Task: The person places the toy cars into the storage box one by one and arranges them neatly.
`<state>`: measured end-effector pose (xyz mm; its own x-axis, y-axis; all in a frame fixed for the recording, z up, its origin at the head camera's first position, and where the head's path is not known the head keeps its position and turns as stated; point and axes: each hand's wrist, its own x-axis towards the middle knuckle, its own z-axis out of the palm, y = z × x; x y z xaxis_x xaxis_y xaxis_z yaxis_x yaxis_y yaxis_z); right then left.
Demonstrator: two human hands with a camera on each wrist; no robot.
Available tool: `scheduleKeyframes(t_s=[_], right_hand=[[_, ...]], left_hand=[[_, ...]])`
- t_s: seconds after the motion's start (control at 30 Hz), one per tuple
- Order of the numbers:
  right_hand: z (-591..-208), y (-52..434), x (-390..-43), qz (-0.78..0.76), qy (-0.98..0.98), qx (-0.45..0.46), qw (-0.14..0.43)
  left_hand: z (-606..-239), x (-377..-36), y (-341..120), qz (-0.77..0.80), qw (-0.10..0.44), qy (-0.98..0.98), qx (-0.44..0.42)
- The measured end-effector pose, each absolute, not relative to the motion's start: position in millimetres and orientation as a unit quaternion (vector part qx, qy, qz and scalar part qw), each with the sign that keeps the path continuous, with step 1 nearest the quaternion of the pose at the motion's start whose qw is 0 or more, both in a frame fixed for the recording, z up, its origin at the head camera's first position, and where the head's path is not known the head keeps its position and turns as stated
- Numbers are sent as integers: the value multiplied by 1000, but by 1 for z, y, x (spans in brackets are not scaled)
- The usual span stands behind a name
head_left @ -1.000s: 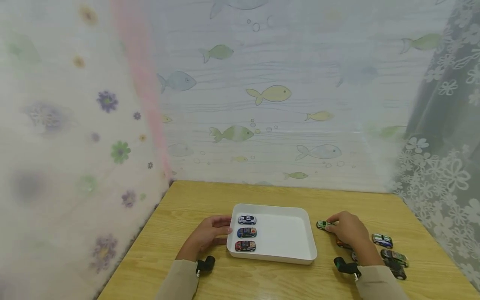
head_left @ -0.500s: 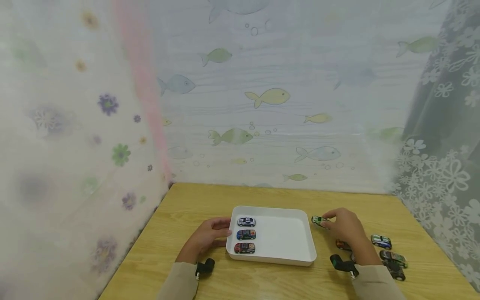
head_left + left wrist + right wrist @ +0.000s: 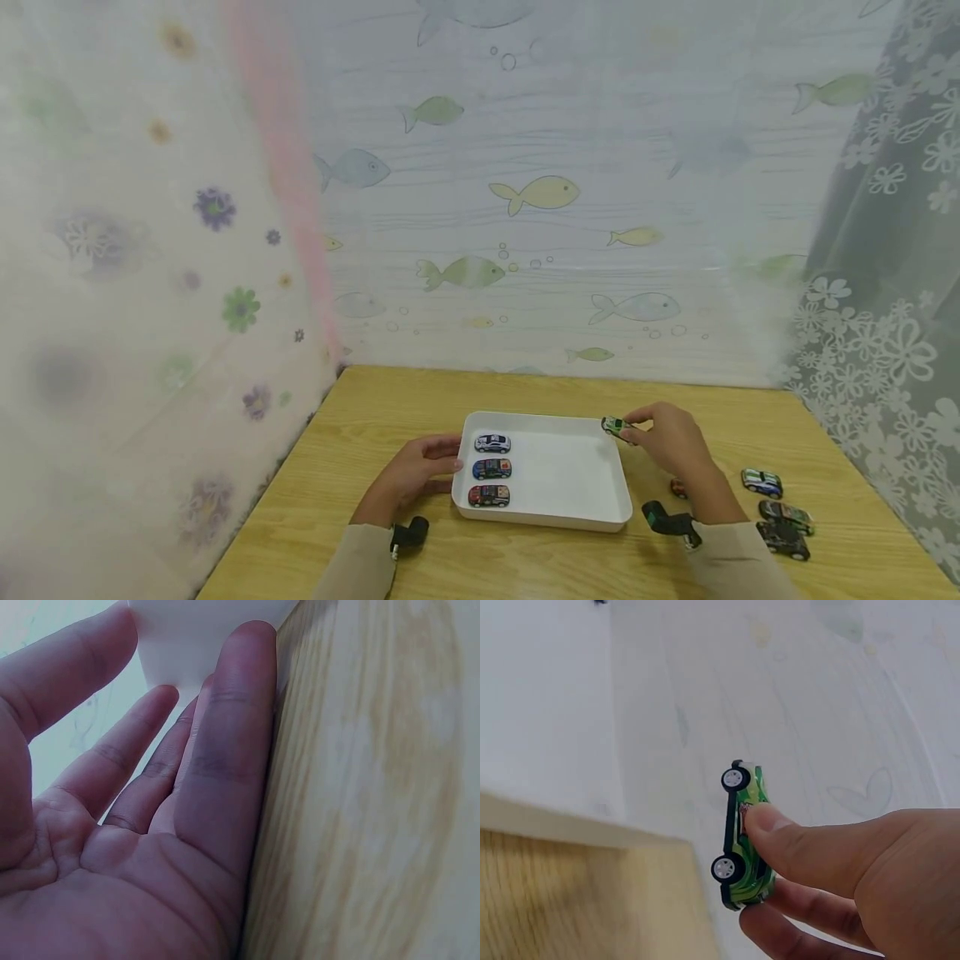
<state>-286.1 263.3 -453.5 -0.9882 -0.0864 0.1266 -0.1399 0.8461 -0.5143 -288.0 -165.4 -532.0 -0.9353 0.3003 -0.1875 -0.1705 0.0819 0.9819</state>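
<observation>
My right hand pinches a green toy car between thumb and fingers, above the tray's far right corner. In the right wrist view the green toy car is seen from its side, wheels facing left. A white tray lies on the table with three toy cars in a column on its left side: a white one, a blue one and a red one. My left hand rests against the tray's left wall; its fingers are nearly straight in the left wrist view.
Several toy cars lie on the wooden table right of the tray: a white-and-green one, a dark green one, a black one, and an orange one partly behind my right arm. Fish-patterned curtain hangs behind the table.
My right hand has lifted the green toy car off the table and carried it left and away from me to the tray's far right corner. The left hand stays against the tray.
</observation>
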Motion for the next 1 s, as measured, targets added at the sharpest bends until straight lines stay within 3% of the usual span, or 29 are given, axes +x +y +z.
scheduleKeyframes(t_s=[1.0], right_hand=[[-459,207,-296,279,-956,85,20]], left_hand=[[-530,-287,-167,679,176,711,51]])
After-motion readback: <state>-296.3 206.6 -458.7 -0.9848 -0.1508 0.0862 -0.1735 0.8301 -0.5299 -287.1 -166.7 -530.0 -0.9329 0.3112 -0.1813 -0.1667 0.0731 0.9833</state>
